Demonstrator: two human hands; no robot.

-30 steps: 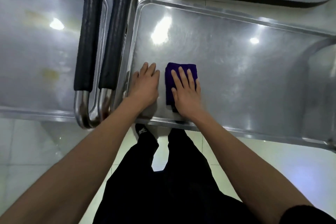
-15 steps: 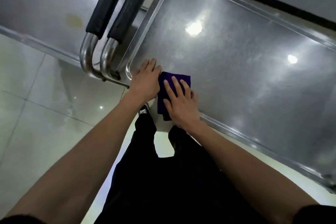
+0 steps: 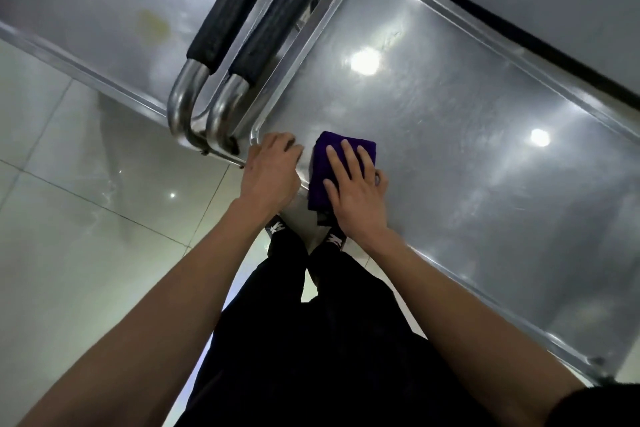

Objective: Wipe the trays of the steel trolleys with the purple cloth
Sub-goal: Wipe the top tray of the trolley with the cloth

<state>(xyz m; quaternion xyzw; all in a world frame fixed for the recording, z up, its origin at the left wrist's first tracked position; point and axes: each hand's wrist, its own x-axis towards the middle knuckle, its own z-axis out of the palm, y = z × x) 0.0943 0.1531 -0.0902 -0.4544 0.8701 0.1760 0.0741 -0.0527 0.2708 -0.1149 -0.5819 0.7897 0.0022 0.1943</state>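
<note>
The purple cloth (image 3: 341, 170), folded into a thick pad, lies at the near left corner of the right-hand tray (image 3: 450, 121), with its near end lapping over the tray's near rim. The right hand (image 3: 353, 189) presses down on it with fingers straight and slightly spread, the palm over the cloth's near half. The left hand (image 3: 272, 172) rests on the same corner's rim, its fingers bent over the raised edge beside the cloth; whether they actually clamp the rim cannot be told.

The step in hand looks like wiping this tray, starting from the corner. To do it well, the person would keep the palm flat so the whole pad bears on the steel, and run it in long overlapping strokes along the near edge toward the far right corner, then back a row further in. The rounded corners and the gutter under the rim probably trap grime, so fingertips should push the cloth into them. The left hand is well placed to brace the trolley, which may roll under a firm push.

A second tray (image 3: 86, 10) to the left, beyond the two black-padded handles (image 3: 249, 14), shows yellowish stains (image 3: 154, 22) and likely needs harder rubbing.
</note>
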